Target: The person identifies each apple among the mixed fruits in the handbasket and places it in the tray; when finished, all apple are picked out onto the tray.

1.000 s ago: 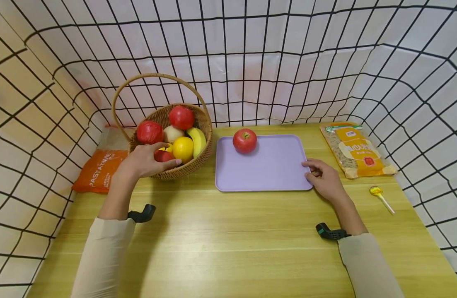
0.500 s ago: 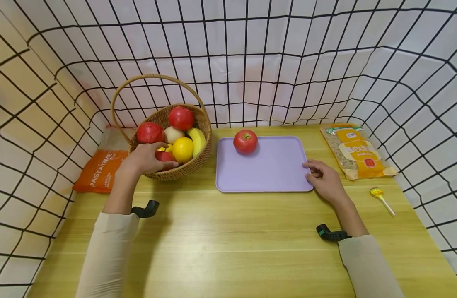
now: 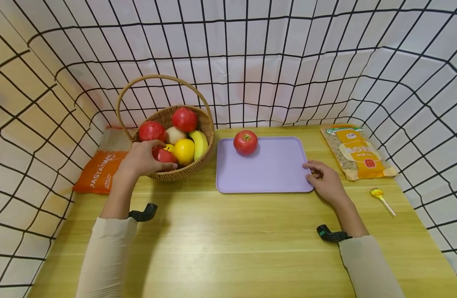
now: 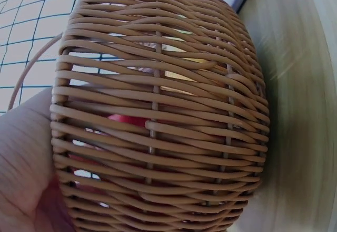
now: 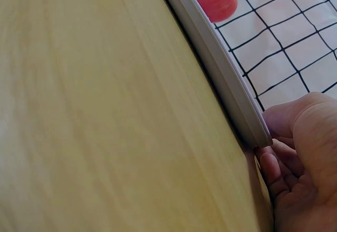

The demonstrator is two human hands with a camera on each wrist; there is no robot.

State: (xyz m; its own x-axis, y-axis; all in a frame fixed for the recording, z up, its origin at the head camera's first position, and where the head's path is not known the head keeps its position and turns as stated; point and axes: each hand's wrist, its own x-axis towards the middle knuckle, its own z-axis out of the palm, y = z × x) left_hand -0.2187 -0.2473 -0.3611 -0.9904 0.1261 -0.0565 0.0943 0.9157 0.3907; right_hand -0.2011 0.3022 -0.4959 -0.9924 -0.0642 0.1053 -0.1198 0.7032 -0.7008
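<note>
In the head view my left hand point(image 3: 140, 159) reaches over the front left rim of a wicker basket point(image 3: 183, 170). Its thumb and fingers grip a red apple point(image 3: 165, 155) with a dark stem, still inside the basket. Seen from the left wrist, the basket's woven wall point(image 4: 158, 105) hides most of the apple and the fingers. My right hand point(image 3: 327, 181) pinches the right edge of a flat lilac tray point(image 3: 265, 169), thumb over the rim. On the tray's back left part sits a red pomegranate-like fruit point(image 3: 245, 142).
Beside the apple, the basket holds a yellow lemon-like fruit point(image 3: 184, 152), a banana point(image 3: 200, 145), a pale round fruit point(image 3: 175, 135) and red fruits point(image 3: 185, 119). An orange pasta bag point(image 3: 101, 171), a grain bag point(image 3: 356, 152) and a lollipop point(image 3: 381, 200) lie toward the sides.
The basket with its fruit has shifted slightly to the right over the last half second. My left hand stays at the apple, and my right hand and the tray hold their place.
</note>
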